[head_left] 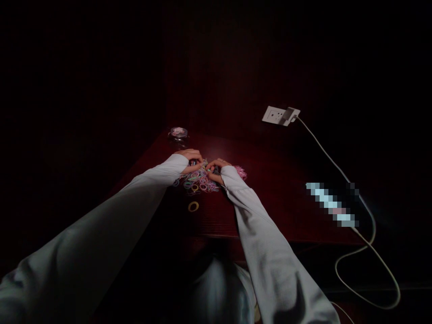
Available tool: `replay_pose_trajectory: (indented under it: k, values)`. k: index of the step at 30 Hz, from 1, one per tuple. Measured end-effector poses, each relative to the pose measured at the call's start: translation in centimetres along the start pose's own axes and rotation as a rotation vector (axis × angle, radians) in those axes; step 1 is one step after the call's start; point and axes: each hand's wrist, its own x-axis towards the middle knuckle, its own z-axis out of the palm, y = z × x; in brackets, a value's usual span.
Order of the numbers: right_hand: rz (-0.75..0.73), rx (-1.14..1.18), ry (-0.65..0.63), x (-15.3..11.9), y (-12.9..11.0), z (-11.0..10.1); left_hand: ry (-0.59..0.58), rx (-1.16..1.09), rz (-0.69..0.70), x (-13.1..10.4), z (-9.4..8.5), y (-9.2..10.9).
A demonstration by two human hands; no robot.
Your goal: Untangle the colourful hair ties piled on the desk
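Container: one round, clear-sided container (178,133) stands near the far left corner of the table (270,198). Pink and white shapes show at its top; whether they lie inside or are printed on the lid cannot be determined.

Contents on the surface: a loose pile of coloured bands (202,185), mostly pastel purple, pink and green, lies mid-table, between the far and near edges. A bright pink bunch (240,173) sits at its right side. One yellow ring (193,206) lies apart from the pile, toward the near edge.

Hands: the left hand (191,156) and the right hand (218,166) meet over the far side of the pile, fingers curled inward and close to each other (the grip is too small and dim to confirm, so what either one holds cannot be told). Both sleeves (270,238) are pale grey and long.

Surface and room: the table is dark red and glossy, with a faint sheen toward its far edge. Beyond it, a white socket plate (274,115) on the dark wall carries a charger (290,115). Its pale cable (332,159) descends, loops past the near edge and reaches a pixelated object (332,205) at the table's right.
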Motion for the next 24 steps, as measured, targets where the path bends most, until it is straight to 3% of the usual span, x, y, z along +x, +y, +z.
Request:
replay_pose_trajectory:
  k: [8, 12, 15, 24]
  values:
    - [-0.028, 0.011, 0.084, 0.1, 0.0, -0.1, 0.087, 0.001, -0.084, 0.5, 2.1, -1.9]
    - [-0.024, 0.032, 0.159, 0.5, 0.2, 0.0, 0.101, -0.033, -0.059, 0.5, 2.4, -2.6]
    - [-0.03, 0.04, 0.197, 0.6, 0.2, 0.0, 0.114, -0.042, -0.068, 0.5, 2.2, -2.4]
    - [-0.002, 0.036, 0.129, 0.5, -0.5, 0.1, 0.096, -0.153, -0.024, 0.2, 0.6, -0.2]
